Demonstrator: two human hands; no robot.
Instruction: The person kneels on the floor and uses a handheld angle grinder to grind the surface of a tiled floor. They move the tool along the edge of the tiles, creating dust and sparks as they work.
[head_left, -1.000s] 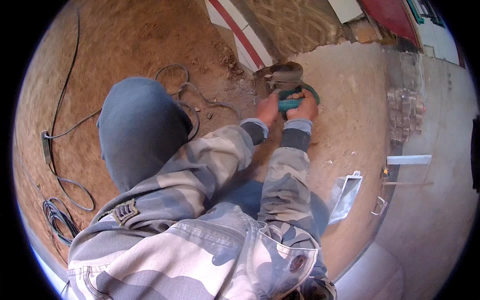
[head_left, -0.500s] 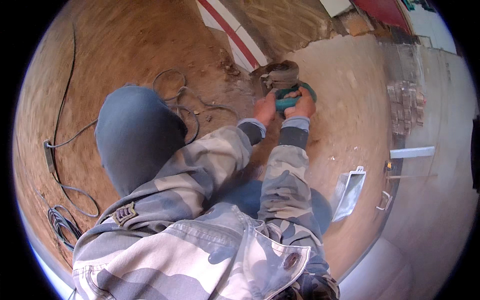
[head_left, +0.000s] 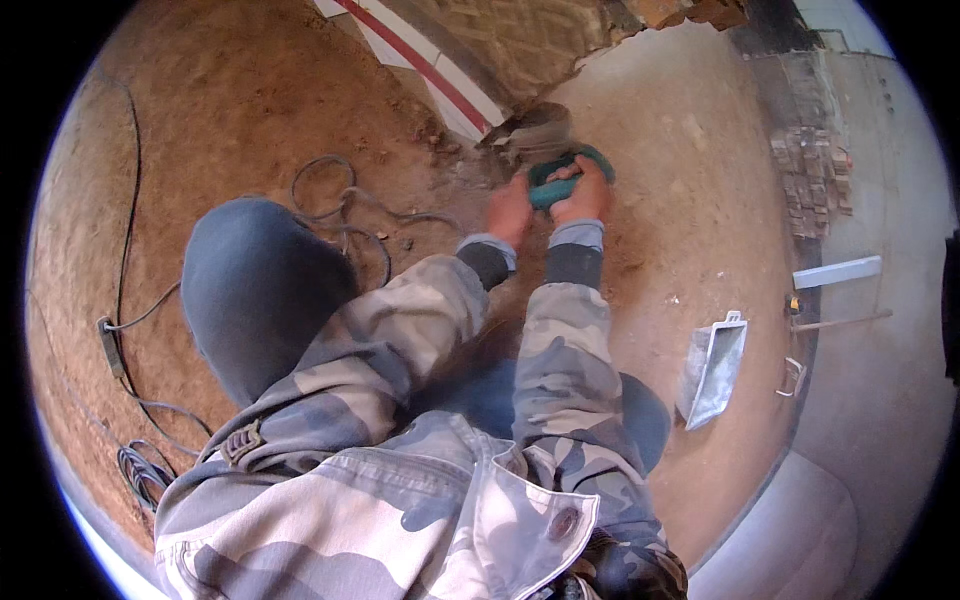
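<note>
My right hand [head_left: 584, 196] is closed round a green loop-handled tool [head_left: 543, 196] with its fingers wrapped over the handle. My left hand [head_left: 511, 212] is closed at the tool's left side, its fingers partly hidden and smeared by motion. Just beyond the tool is a blurred, dusty grey-brown round thing [head_left: 540, 130], which looks like a bucket. I cannot tell how the two join. Both arms stretch forward in camouflage sleeves.
Cables [head_left: 128, 230] and a connector block [head_left: 110, 345] lie on the brown dirt floor at left. At right are a white rectangular trough [head_left: 712, 370], a pale bar [head_left: 838, 271] and stacked bricks [head_left: 812, 170]. White boards with a red stripe [head_left: 425, 65] reach in from the far side.
In the picture, both hands and the green tool have shifted slightly left and up. The view has moved too, with the trough and bar further right.
</note>
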